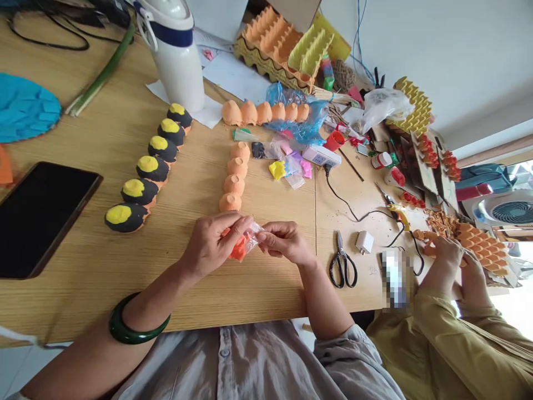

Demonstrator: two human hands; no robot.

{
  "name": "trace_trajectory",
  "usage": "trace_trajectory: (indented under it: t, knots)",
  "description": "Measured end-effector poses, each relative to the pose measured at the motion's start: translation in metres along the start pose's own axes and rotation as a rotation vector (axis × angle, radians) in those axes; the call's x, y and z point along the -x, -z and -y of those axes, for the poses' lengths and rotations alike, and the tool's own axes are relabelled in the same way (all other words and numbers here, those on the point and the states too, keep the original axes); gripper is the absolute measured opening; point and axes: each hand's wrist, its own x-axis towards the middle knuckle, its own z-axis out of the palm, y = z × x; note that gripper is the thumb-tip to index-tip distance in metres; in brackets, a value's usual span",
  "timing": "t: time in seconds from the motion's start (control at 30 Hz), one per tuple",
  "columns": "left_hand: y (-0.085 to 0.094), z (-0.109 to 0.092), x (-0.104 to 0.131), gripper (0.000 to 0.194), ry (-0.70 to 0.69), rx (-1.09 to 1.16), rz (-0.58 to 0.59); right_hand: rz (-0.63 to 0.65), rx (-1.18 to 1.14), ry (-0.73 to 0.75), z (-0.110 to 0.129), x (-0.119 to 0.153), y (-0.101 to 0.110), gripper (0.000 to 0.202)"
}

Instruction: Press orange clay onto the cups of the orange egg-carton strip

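Observation:
My left hand (pixel 210 241) is closed around a small clear plastic bag (pixel 252 233) with bright orange modelling clay (pixel 239 250) in it. The thumb and fingers of my right hand (pixel 285 240) pinch the bag's free end. Just beyond my left hand, a strip of peach-coloured egg-carton cups (pixel 234 184) runs away from me, its near end partly hidden. To the left is another strip of cups covered with black clay (pixel 153 168) and topped with yellow patches (pixel 147 163). A third, plain strip of cups (pixel 264 113) lies crosswise farther back.
A phone (pixel 45 216) lies at left, below a white thermos jug (pixel 177 55). Bags of coloured clay (pixel 287 166) sit beside a power strip (pixel 321 155). Scissors (pixel 343 264) and a white charger (pixel 364 242) are at right, near a co-worker's hands (pixel 447 253). Stacked egg trays (pixel 270 47) stand behind.

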Motion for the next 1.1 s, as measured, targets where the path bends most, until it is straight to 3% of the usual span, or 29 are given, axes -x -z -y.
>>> trace_trajectory:
  t: [0.13, 0.27, 0.33, 0.4, 0.47, 0.57, 0.67, 0.73, 0.87, 0.97, 1.03, 1.1]
  knots:
    - [-0.003, 0.007, 0.0, 0.047, -0.033, 0.007, -0.097, -0.041, 0.203, 0.084, 0.013, 0.005, 0.003, 0.061]
    - [-0.007, 0.028, -0.003, 0.025, -0.066, -0.081, -0.317, -0.276, 0.262, 0.222, 0.033, -0.01, 0.029, 0.063]
    - [-0.01, 0.042, -0.004, 0.028, -0.095, -0.214, -0.376, -0.42, 0.2, 0.244, 0.045, -0.032, 0.047, 0.068]
    - [-0.015, 0.057, -0.003, 0.042, -0.116, -0.282, -0.366, -0.614, 0.229, 0.197, 0.056, -0.058, 0.066, 0.062]
    - [-0.02, 0.07, -0.001, 0.053, -0.077, -0.329, -0.365, -0.824, 0.474, 0.045, 0.065, -0.08, 0.083, 0.051]
    - [-0.027, 0.083, 0.003, 0.06, 0.018, -0.342, -0.295, -0.924, 0.629, -0.039, 0.071, -0.095, 0.101, 0.051]
    - [-0.03, 0.085, 0.005, 0.062, 0.044, -0.34, -0.267, -1.033, 0.785, -0.018, 0.068, -0.092, 0.109, 0.052]
    - [-0.03, 0.082, 0.006, 0.061, 0.053, -0.343, -0.263, -1.025, 0.858, 0.023, 0.063, -0.09, 0.106, 0.043]
    - [-0.03, 0.073, 0.008, 0.06, 0.109, -0.388, -0.228, -0.864, 0.941, 0.075, 0.061, -0.103, 0.086, 0.021]
    - [-0.029, 0.066, 0.007, 0.063, 0.157, -0.418, -0.199, -0.81, 1.031, 0.099, 0.072, -0.131, 0.066, 0.038]
    - [-0.027, 0.062, 0.006, 0.065, 0.187, -0.423, -0.187, -0.678, 1.282, 0.08, 0.083, -0.154, 0.054, 0.055]
    - [-0.025, 0.06, 0.004, 0.066, 0.219, -0.424, -0.176, -0.627, 1.325, 0.068, 0.092, -0.177, 0.044, 0.061]
